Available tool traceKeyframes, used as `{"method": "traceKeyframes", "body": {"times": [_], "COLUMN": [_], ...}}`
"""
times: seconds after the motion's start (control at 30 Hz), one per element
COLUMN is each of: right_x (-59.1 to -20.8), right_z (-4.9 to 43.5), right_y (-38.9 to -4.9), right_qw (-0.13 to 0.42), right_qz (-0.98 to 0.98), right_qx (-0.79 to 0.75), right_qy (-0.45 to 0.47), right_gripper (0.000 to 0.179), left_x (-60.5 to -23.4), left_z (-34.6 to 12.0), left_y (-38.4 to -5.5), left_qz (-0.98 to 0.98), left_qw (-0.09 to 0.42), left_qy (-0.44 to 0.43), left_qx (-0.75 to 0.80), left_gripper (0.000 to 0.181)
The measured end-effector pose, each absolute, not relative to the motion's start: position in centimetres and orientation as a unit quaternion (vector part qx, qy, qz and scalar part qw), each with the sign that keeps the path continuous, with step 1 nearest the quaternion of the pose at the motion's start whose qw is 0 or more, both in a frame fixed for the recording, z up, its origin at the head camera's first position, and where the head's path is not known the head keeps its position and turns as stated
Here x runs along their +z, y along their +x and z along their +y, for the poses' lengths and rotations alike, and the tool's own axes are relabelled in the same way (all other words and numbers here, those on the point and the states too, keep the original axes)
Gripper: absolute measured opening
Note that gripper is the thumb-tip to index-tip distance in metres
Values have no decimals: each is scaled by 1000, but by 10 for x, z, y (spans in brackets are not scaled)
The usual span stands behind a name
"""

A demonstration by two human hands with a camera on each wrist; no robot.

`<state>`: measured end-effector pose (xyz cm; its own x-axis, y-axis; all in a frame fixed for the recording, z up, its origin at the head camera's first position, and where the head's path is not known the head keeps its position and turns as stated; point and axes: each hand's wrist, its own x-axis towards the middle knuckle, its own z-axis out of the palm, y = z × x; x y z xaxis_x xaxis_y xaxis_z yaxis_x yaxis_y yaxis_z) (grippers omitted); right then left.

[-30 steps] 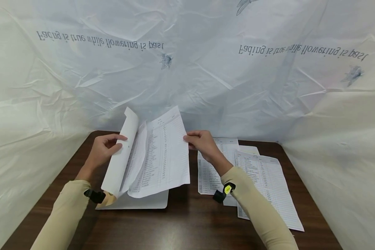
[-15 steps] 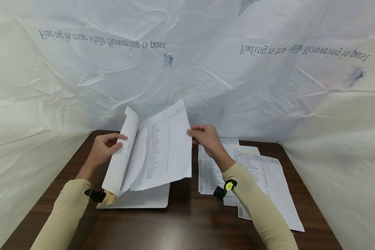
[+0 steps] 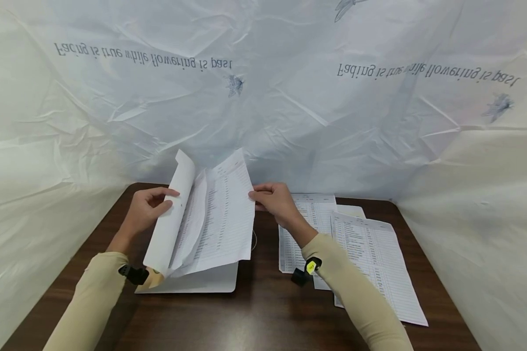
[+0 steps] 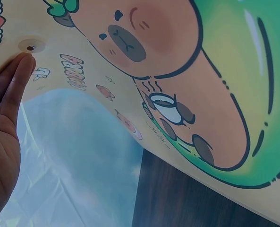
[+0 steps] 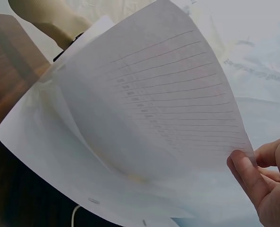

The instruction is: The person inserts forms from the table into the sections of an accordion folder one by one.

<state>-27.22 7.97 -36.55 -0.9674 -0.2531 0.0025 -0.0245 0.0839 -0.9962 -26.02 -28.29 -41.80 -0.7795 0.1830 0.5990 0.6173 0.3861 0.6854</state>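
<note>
My left hand pinches the raised flap of a paper folder, whose white inside faces me. In the left wrist view the outer side of this folder shows a cartoon animal in a green shape, and the left fingers press near a small round fitting. My right hand holds the right edge of a printed sheet between thumb and fingers. That sheet stands tilted above the folder's lower panel. Another printed page curves up between it and the flap.
Several printed sheets lie overlapped on the right of the dark wooden table. A thin white string loops out beside the folder. A wrinkled white sheet with printed words hangs behind the table.
My right hand first lifted the sheet's edge up and right, then brought it back left and down. The left hand and the flap have stayed almost still.
</note>
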Motion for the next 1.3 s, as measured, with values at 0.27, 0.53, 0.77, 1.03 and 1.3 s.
{"method": "traceKeyframes", "body": {"times": [0.27, 0.53, 0.77, 1.03, 1.3], "right_x": [-374, -379, -381, -389, -393], "right_z": [66, 52, 41, 26, 20], "right_y": [-272, -270, -270, -270, -268], "right_qw": [114, 136, 143, 147, 149], "right_qz": [710, 697, 695, 698, 735], "right_qx": [-686, -693, -693, -688, -649], "right_qy": [-112, -120, -129, -135, -129], "right_gripper": [33, 33, 34, 30, 32], "left_x": [-402, -412, -409, -391, -404], "left_z": [-274, -278, -276, -267, -274], "left_y": [-249, -255, -252, -240, -251], "left_qz": [-804, -804, -802, -807, -808], "left_qw": [218, 221, 217, 207, 217], "left_qy": [-259, -263, -252, -256, -258], "left_qx": [-489, -485, -496, -489, -483], "left_gripper": [21, 21, 22, 20, 21]}}
